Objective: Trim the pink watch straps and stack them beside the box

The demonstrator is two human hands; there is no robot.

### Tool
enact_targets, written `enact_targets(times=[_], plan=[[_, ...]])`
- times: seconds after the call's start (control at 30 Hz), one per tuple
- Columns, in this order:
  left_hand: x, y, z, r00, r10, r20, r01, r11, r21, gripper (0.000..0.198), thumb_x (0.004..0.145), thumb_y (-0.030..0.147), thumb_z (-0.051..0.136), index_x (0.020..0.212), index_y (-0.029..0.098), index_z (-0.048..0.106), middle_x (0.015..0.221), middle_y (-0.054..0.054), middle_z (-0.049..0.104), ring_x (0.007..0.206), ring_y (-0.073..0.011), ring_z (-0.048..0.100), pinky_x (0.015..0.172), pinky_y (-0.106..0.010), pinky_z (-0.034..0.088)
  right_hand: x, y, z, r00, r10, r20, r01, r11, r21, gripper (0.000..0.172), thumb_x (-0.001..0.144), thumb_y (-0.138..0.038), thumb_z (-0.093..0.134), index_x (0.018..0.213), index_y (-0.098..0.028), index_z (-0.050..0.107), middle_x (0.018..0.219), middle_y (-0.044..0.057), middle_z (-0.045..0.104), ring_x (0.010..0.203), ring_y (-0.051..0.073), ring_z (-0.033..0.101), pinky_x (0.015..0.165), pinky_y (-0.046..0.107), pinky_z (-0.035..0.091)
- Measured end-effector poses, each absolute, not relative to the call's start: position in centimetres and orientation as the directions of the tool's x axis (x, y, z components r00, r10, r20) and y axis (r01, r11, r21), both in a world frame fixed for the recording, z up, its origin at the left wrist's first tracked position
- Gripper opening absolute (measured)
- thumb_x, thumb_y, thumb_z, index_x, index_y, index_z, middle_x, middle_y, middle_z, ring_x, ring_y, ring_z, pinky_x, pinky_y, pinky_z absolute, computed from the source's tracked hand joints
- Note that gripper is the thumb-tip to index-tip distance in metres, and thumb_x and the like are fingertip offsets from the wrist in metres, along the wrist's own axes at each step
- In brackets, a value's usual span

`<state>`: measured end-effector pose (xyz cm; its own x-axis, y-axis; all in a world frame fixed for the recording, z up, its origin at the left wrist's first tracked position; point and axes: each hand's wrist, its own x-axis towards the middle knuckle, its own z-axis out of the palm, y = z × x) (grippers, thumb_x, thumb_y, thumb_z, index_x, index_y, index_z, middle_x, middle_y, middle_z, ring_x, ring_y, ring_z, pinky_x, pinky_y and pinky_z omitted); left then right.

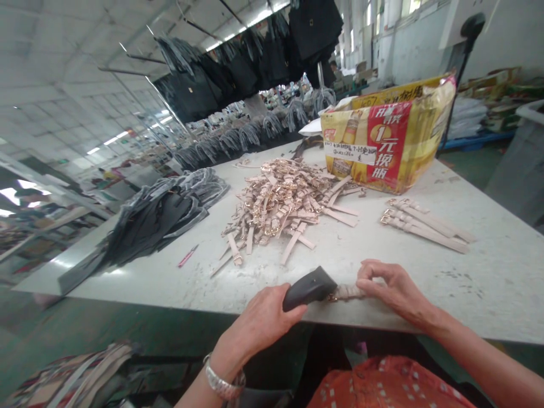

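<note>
Working just inside the near edge of the bench [488, 289], both hands loaded. Left hand [272, 314]: thumb below, fingers over the top, grip closed on a black leather-look band [309, 290]. Right hand [393, 289]: thumb and forefinger pinching the right end of a beige buckle strap [349, 292]; exact fingertip contact is blurred.

Key relation: strap lies between the two hands, long axis roughly parallel to the near edge, gold-tone buckle [332, 297] pointing left, toward the band. Band's long axis tilts up and right from the left grip, its free end reaching the buckle. Buckle sits right at that end's lower corner; can't tell if it's threaded, touching or only overlapping in view. Right hand is on the strap; left grip is off the buckle, with the band in between. I'd say alignment of band end to buckle is what matters here.

Strap heap [280, 198] is mid-bench, beyond the hands. Small group of laid-out straps [429, 225] is nearer the right edge, past the right hand.
</note>
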<state>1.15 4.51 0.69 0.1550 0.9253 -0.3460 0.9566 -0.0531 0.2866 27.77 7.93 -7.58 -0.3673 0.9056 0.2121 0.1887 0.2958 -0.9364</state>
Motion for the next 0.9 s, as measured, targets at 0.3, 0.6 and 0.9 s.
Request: enact_targets(times=[0.3, 0.6, 0.9], plan=[[1.7, 3.9, 1.6, 0.151, 0.931, -0.332, 0.965, -0.067, 0.252, 0.038, 0.081, 0.055, 0.047, 0.087, 0.019, 0.06, 0.08, -0.004, 0.066, 0.074, -0.0182, 0.06, 0.06, -0.024, 0.038, 30.6, 6.6, -7.1, -0.498, 0.832, 0.245, 0.38, 0.464, -0.801, 0.029, 0.079, -0.016, 0.054, 0.104, -0.023, 0.066, 0.106, 0.006, 0.063, 0.099, 0.022, 0.057, 0.089, 0.037, 0.044], [5.2, 3.7, 2.5, 0.27, 0.909, -0.318, 0.963, -0.258, 0.081, 0.028, 0.082, 0.045, 0.046, 0.09, 0.022, 0.06, 0.081, -0.005, 0.067, 0.075, -0.0209, 0.063, 0.064, -0.028, 0.04, 28.4, 7.7, -10.0, -0.509, 0.837, 0.201, 0.538, 0.492, -0.685, 0.015, 0.087, -0.025, 0.051, 0.092, -0.021, 0.065, 0.088, 0.006, 0.061, 0.088, 0.021, 0.054, 0.078, 0.034, 0.042], [5.2, 5.6, 1.0, 0.236, 0.932, -0.274, 0.969, -0.204, 0.14, 0.037, 0.083, 0.052, 0.045, 0.095, 0.021, 0.061, 0.085, -0.007, 0.068, 0.077, -0.0212, 0.063, 0.062, -0.027, 0.041, 28.7, 8.0, -9.6, -0.493, 0.858, 0.143, 0.585, 0.449, -0.675, 0.016, 0.079, -0.02, 0.058, 0.094, -0.02, 0.064, 0.088, 0.005, 0.06, 0.088, 0.02, 0.053, 0.078, 0.032, 0.041]])
